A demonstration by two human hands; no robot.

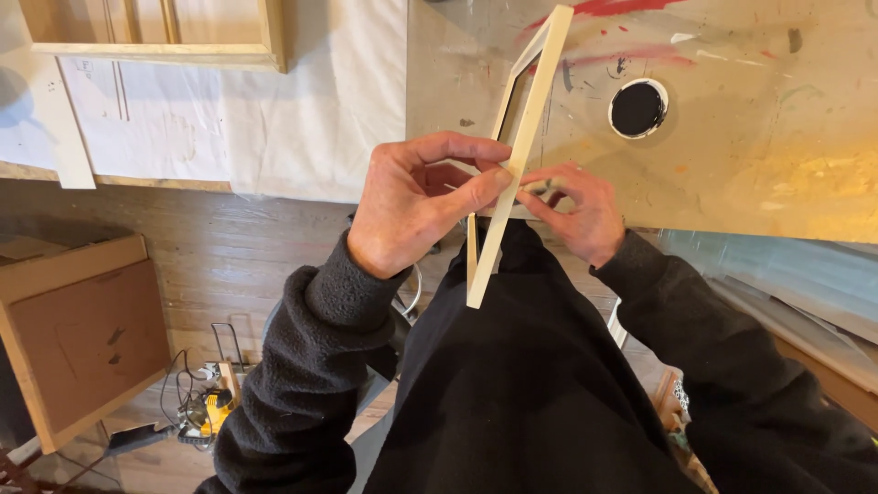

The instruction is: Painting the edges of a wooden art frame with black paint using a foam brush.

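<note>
A slim pale wooden frame (535,96) stands on edge in front of me, tilted, its top end over the paint-stained table (750,155) and its lower end near my chest. My left hand (416,201) grips the frame's near rail with thumb and fingers closed around it. On the other side my right hand (576,210) pinches the same frame with its fingertips. Both arms wear black fleece sleeves.
A round black hole (637,108) sits in the tabletop beyond the frame. White sheeting (274,119) and a larger wooden frame (155,50) lie at upper left. A cardboard box (78,338) and a yellow power tool (215,412) with cables rest on the wooden floor at left.
</note>
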